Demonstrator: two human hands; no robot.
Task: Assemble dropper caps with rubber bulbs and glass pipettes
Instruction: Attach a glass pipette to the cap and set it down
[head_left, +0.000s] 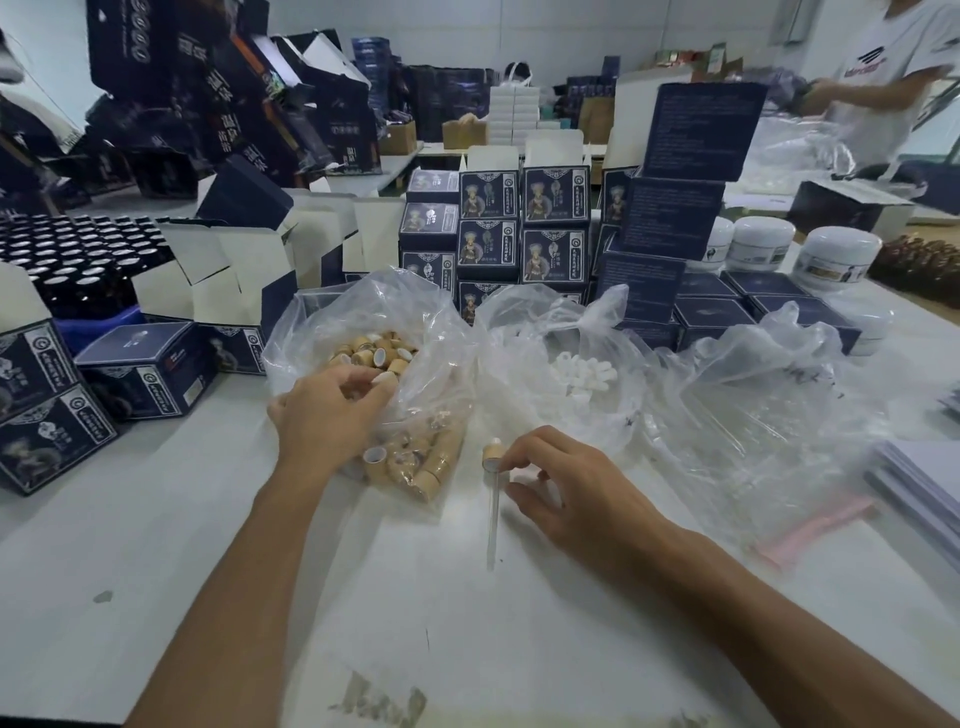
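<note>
A clear plastic bag (447, 332) holds several tan wood-look dropper caps (374, 353); more of these caps lie in its lower fold. My left hand (327, 410) reaches into this bag, fingers curled and pinching a cap with a white inside. An assembled dropper (492, 467), tan cap with a glass pipette pointing toward me, lies on the white table (467, 623). My right hand (561, 483) touches it at the cap with its fingertips. A second clear bag (613, 332) holds several white rubber bulbs (582, 376).
Dark blue printed boxes (519, 228) stand stacked behind the bags and at the left (145, 374). White jars (836, 254) sit at the right, with more clear plastic bags (769, 415) and a paper stack (924, 488). Another person (878, 78) works at the back right.
</note>
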